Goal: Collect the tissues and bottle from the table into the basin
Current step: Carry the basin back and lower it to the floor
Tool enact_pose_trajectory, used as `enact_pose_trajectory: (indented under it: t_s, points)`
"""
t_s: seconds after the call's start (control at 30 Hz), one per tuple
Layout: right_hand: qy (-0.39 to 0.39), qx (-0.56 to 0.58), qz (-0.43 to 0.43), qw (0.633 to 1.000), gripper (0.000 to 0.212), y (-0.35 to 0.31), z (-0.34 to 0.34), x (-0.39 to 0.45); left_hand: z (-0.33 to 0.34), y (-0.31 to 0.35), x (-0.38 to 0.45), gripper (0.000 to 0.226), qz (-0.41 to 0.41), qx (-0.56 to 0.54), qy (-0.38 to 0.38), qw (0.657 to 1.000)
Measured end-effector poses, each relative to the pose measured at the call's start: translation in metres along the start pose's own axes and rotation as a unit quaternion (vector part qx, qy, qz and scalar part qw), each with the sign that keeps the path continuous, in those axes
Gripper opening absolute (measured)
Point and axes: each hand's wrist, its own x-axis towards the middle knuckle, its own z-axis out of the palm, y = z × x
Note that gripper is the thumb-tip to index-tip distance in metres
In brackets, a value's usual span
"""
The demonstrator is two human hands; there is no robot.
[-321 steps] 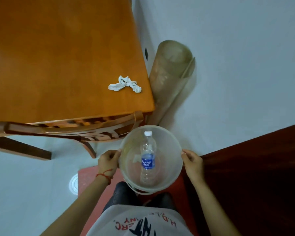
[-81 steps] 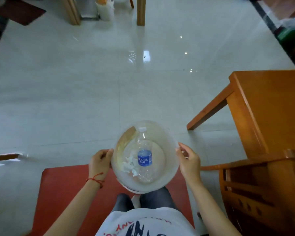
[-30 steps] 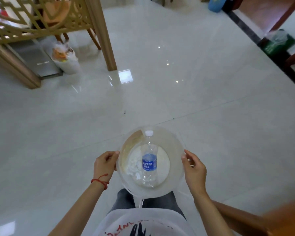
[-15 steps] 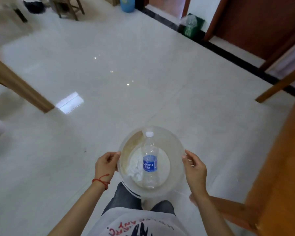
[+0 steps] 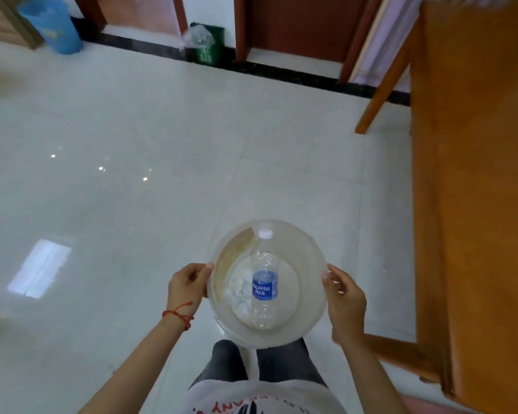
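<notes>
Basin (image 5: 308, 249), clear plastic, is carried over the white floor (image 5: 117, 174): left hand (image 5: 187, 283) and right hand (image 5: 346, 303) each curl fingers round opposite sides of its rim. Inside lie the bottle (image 5: 264, 282) and crumpled tissues (image 5: 238, 291), touching. Wooden table (image 5: 476, 189) stands at right.

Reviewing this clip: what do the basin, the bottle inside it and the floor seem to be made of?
Basin: likely translucent plastic, cloudy and yellow-stained; the floor shows dimly through its wall.
Bottle: clear thin plastic, ribbed, with a white cap and a glossy blue label.
Floor: probably polished pale tile; it mirrors lights and shows faint joint lines.
</notes>
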Motion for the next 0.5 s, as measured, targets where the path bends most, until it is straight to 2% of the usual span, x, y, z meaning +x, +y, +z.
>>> enact_pose_trajectory:
  t_s: [0.13,0.5]
  points:
    - [0.026,0.002,0.006,1.000,0.024,-0.005,-0.005,0.057,0.039,0.036,0.048,0.024,0.008,0.012,-0.033,0.999]
    - [0.021,-0.022,-0.023,0.999,0.026,-0.078,-0.023,0.247,0.142,0.174,0.170,0.028,0.025,0.028,-0.041,0.998]
